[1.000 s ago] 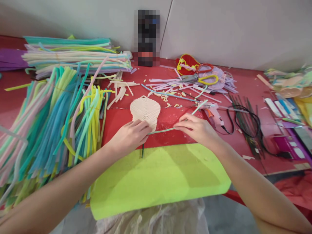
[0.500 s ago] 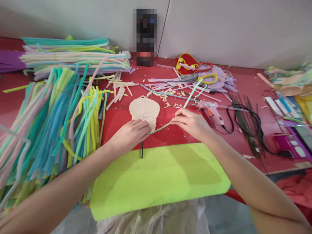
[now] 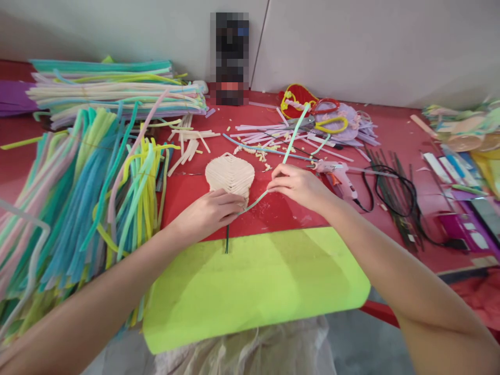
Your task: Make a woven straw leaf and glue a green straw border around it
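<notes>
My left hand (image 3: 211,212) is closed over the lower end of a cream leaf-shaped piece (image 3: 229,171) made of pipe cleaners laid in a V pattern. A dark green wire stem (image 3: 227,239) sticks out below that hand. Between thumb and fingers, my right hand (image 3: 292,183) pinches a pale mint-green pipe cleaner (image 3: 296,133). One end of it runs to the fingertips of my left hand at the leaf's base; the other points up and away. My left fingers hide the join.
Bundles of coloured pipe cleaners (image 3: 78,208) stand at left. Scissors (image 3: 332,125) lie on lilac strips behind my right hand. A pink glue gun (image 3: 338,177) with a black cord (image 3: 414,208) is to the right. A yellow-green sheet (image 3: 250,291) covers the near edge.
My right hand has shifted slightly left and up, bringing the mint pipe cleaner's free end leftward. My left hand stays on the leaf's base. The whole view has shifted a little.
</notes>
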`<act>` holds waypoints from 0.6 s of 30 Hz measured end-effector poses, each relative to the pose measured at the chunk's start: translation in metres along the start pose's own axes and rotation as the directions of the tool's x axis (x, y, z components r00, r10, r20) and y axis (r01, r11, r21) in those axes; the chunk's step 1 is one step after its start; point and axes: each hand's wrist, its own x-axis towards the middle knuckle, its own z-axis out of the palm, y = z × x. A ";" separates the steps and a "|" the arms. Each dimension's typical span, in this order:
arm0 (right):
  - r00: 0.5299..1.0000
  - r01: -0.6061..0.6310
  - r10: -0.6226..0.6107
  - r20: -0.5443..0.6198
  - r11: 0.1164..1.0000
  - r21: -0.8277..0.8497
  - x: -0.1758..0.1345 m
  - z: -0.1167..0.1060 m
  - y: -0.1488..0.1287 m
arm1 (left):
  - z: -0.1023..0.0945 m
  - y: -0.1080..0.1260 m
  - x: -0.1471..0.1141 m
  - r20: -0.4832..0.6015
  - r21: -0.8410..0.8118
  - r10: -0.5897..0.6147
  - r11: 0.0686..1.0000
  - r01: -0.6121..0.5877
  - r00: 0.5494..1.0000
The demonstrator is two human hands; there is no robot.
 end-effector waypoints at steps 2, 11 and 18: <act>1.000 0.027 -0.027 0.005 0.999 0.021 0.004 -0.001 0.001 | 0.000 -0.001 0.000 -0.002 -0.006 0.003 1.000 -0.003 1.000; 0.994 0.081 -0.088 0.066 0.992 0.101 0.019 -0.004 0.008 | -0.004 -0.006 0.002 0.094 0.003 0.075 0.997 -0.076 0.993; 0.983 0.085 -0.105 0.153 0.987 0.134 0.037 -0.008 0.012 | -0.001 -0.010 -0.001 0.074 -0.086 0.073 0.994 -0.066 0.995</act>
